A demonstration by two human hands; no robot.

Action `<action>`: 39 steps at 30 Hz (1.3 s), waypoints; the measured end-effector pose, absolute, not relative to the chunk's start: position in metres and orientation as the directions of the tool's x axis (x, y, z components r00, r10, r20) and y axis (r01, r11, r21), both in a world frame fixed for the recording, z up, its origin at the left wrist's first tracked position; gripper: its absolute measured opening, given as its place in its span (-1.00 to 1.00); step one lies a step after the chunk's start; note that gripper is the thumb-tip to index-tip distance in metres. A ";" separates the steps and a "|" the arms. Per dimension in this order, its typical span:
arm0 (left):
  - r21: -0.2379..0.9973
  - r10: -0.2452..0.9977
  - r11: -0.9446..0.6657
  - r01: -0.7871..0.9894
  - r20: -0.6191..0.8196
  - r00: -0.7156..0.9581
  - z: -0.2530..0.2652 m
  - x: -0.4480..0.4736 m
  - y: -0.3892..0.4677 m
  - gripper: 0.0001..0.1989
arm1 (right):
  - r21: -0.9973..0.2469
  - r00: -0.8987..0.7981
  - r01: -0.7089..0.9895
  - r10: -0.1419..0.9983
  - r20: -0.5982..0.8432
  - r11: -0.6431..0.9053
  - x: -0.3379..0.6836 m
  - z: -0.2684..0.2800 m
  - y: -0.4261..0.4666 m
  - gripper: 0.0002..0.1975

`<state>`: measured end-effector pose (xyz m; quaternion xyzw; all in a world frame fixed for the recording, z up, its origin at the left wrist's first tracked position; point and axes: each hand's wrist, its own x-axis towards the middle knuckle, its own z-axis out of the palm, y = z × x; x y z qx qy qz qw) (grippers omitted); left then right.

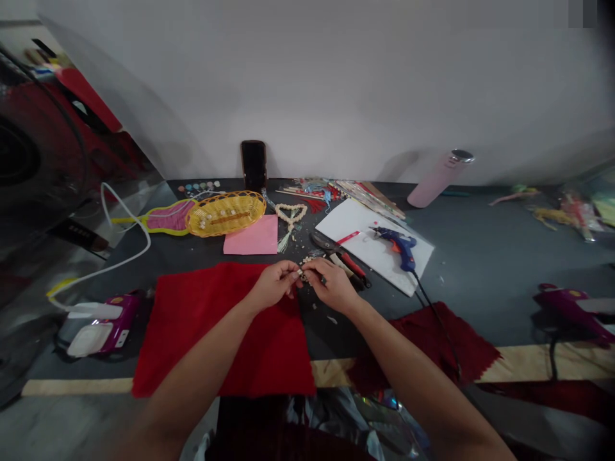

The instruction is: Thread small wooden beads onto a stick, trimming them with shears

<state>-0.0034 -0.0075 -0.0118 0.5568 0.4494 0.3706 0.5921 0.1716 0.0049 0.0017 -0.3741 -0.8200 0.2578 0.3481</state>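
Observation:
My left hand (pixel 273 285) and my right hand (pixel 332 285) meet over the dark table, fingertips pinched close together. Between them is a small pale bead (pixel 300 273), apparently gripped by my left fingers. My right thumb and forefinger are closed beside it; whether they grip the same bead or a thread is too small to tell. A small heap of pale beads (pixel 307 260) lies just behind and under my fingertips. Beyond it rests a looped string of pale beads (pixel 291 210) with a light green tassel (pixel 284 242). Under my left forearm is a red cloth (pixel 192 307).
Pliers with red handles (pixel 353 264) lie right of my right hand. Past them, a blue glue gun (pixel 403 246) rests on a white board (pixel 346 221). A yellow basket (pixel 192 224), pink paper pad (pixel 252 238), phone (pixel 254 163) and pink bottle (pixel 435 182) stand or lie behind.

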 end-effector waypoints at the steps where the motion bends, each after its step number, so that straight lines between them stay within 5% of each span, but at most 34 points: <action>1: 0.992 0.939 0.103 0.068 -0.119 0.322 -0.012 -0.003 -0.008 -0.76 | -0.678 -0.481 0.427 0.786 0.389 0.598 0.172 0.001 0.005 -0.86; 22: 0.941 0.965 -0.077 0.330 -0.013 0.261 -0.008 0.001 -0.014 -0.87 | -0.640 -0.529 0.438 0.756 0.385 0.632 0.172 -0.002 0.006 -0.93; 32: 0.995 0.977 0.091 0.042 -0.097 0.187 -0.015 0.005 -0.012 -0.71 | -0.820 -0.380 0.365 0.874 0.301 0.441 0.173 0.001 0.007 -0.89; 39: 0.998 0.983 0.043 0.049 -0.051 0.174 -0.010 0.008 -0.014 -0.76 | -0.837 -0.403 0.344 0.872 0.279 0.426 0.172 0.002 0.007 -0.86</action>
